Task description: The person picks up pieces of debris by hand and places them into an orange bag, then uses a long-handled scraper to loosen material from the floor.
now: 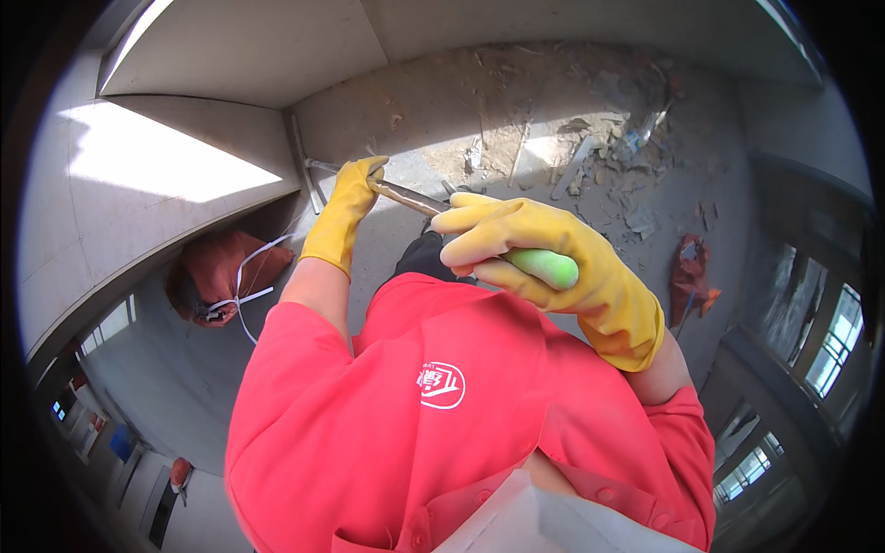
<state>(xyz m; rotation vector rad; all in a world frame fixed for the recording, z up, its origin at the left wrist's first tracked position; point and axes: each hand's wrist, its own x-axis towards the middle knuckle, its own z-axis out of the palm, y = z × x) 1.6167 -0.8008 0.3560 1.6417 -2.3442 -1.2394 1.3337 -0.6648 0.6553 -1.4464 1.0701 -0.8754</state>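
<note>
Both my hands wear yellow rubber gloves and grip one long-handled floor tool, its worn metal-looking pole (411, 198) slanting across in front of me. My left hand (354, 197) is wrapped around the pole lower down. Nearer my chest, my right hand (536, 235) holds the upper end, where a bright green grip (546, 266) sticks out below the fingers. Beyond my left hand the pole meets a narrow crossbar head (309, 166) on the floor, close to the wall's corner. Whether that head is a push broom or a squeegee cannot be made out.
Broken plaster and dust (615, 152) litter the floor ahead, with a pale strip (572, 168) and a crumpled plastic bottle (630, 142) among them. A red woven sack (231, 269) with white strapping (240, 294) lies left. Another red sack (689, 273) is at right. Walls (256, 52) stand ahead.
</note>
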